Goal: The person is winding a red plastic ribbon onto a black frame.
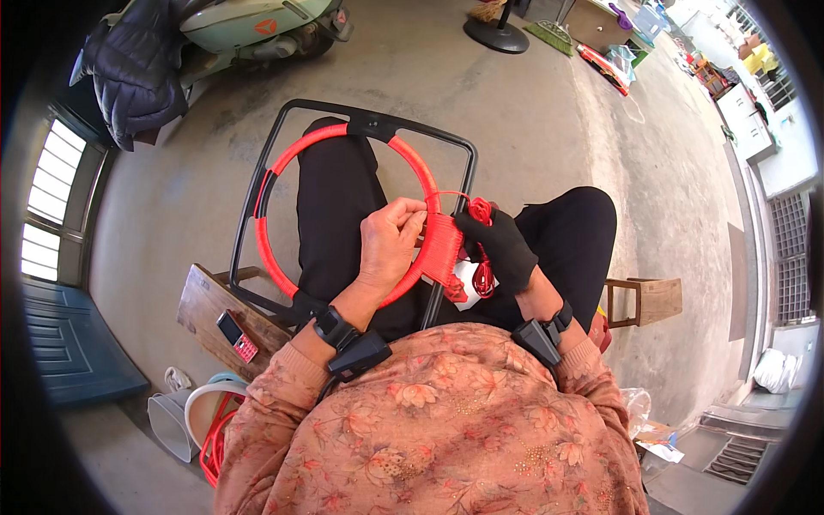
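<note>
Across my lap lies a black metal frame (471,163) with rounded corners, holding a ring (276,257) wrapped largely in red cord. On its right side, a flat red woven section (441,249) spans from the ring to the frame's side bar. My bare left hand (388,245) is closed, thumb and fingertips pinched at the red cord where the ring meets the weave. My right hand (502,251), in a black glove, is closed at the weave's right edge, gripping red cord. A looped bundle of red cord (483,279) hangs beside its fingers.
A wooden bench (199,300) on my left carries a red and black phone (237,335). Behind it stand white buckets (202,412) with red cord. A wooden stool (659,300) is at right. A scooter (249,30) draped with a dark jacket (137,77) stands far left.
</note>
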A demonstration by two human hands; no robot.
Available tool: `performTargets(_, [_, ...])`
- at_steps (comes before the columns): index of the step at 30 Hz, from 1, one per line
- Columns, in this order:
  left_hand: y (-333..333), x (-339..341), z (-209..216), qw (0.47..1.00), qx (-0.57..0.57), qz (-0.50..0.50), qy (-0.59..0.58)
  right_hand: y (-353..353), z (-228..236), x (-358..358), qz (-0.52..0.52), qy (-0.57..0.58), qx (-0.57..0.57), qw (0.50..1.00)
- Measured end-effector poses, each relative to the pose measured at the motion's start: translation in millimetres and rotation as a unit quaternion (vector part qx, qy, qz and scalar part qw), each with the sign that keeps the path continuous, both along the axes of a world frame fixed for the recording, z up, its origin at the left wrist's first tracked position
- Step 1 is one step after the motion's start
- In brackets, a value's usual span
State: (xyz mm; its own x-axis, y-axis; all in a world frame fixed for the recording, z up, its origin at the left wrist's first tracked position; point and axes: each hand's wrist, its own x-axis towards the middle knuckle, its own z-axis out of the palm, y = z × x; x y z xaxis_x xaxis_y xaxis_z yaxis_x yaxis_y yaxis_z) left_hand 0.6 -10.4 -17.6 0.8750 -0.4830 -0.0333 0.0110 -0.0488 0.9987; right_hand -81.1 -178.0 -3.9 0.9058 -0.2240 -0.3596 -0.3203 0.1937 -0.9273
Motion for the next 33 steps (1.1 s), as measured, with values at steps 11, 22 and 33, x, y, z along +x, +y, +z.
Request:
performTargets(11, [-2,6,-9,0.990,0.029,-0.006,-0.136,-2,-5,-1,0.000,-0.012,0.002,1.000])
performTargets(22, [0,5,-3,0.976,-0.104,-0.068,0.181,-28,11,-17,0.113,0.035,0.002,0.993])
performTargets(33, [3,4,-2,0.975,-0.101,-0.055,0.190,-49,-11,-44,-0.102,-0.063,0.164,0.979])
